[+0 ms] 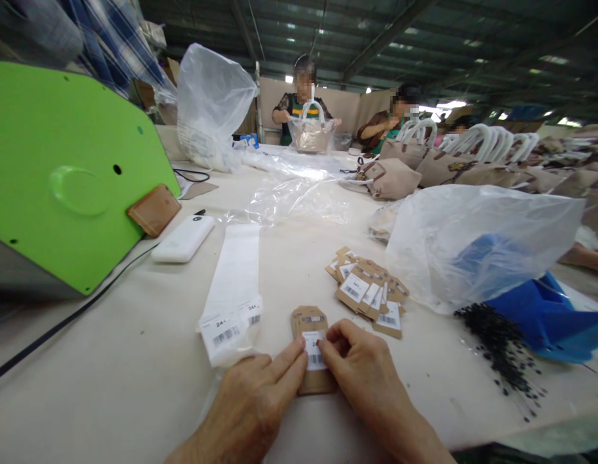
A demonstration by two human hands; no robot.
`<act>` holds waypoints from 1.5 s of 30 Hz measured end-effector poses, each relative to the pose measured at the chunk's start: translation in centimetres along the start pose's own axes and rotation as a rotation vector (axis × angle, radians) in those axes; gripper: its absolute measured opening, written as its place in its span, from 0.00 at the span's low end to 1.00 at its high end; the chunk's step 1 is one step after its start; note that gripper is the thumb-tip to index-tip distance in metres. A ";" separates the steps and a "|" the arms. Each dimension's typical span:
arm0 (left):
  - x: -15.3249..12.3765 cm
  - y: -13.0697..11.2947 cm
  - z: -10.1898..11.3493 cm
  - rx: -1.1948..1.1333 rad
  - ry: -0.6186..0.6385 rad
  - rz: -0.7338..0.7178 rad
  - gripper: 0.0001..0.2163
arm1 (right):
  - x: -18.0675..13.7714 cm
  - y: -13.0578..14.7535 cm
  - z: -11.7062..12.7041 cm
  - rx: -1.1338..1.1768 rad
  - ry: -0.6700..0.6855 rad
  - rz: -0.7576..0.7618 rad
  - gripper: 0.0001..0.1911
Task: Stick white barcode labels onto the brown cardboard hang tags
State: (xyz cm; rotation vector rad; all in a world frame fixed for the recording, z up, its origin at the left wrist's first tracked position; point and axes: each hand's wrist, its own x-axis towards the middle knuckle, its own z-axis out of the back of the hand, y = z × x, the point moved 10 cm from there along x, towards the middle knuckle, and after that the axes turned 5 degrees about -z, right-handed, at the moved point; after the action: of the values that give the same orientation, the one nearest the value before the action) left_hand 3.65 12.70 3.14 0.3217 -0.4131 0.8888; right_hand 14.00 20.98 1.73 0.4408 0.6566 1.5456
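Note:
A stack of brown cardboard hang tags lies on the table in front of me, with a white barcode label on the top tag. My left hand rests at the stack's left side, its fingers stretched out and the tips touching the label's edge. From the right, my right hand pinches at the label's right edge with thumb and bent index finger. Left of the stack, a strip of barcode labels runs away from me. Loose labelled tags lie fanned out beyond my right hand.
A green machine housing stands at left, with a brown phone leaning on it and a white device nearby. Black tag strings, a blue bin and a plastic bag are at right. Co-workers and beige handbags are beyond.

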 end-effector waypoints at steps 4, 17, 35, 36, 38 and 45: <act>0.0 0.0 0.1 -0.009 -0.016 0.004 0.20 | 0.0 0.7 0.5 -0.217 -0.020 0.029 0.04; 0.8 -0.1 1.2 -0.002 -0.033 0.005 0.20 | -6.8 4.0 -0.4 -0.321 -0.394 0.847 0.16; 0.4 0.1 0.9 -0.003 -0.051 0.037 0.21 | 0.5 -0.3 1.1 0.120 -0.125 0.013 0.09; 0.4 0.1 0.8 -0.010 -0.049 0.035 0.21 | 1.2 -0.3 1.0 0.122 -0.113 -0.027 0.07; 0.3 0.1 0.5 -0.025 -0.049 0.034 0.21 | 2.3 -0.3 0.8 0.147 -0.097 -0.053 0.06; 0.3 0.3 0.7 -0.034 -0.054 0.062 0.22 | 3.6 -1.7 -0.4 0.377 0.019 -0.132 0.06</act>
State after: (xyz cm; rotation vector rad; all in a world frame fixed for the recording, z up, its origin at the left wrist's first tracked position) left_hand 3.44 12.80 3.91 0.3032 -0.4896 0.9344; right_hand 14.73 24.44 -0.05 0.6518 0.9789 1.3031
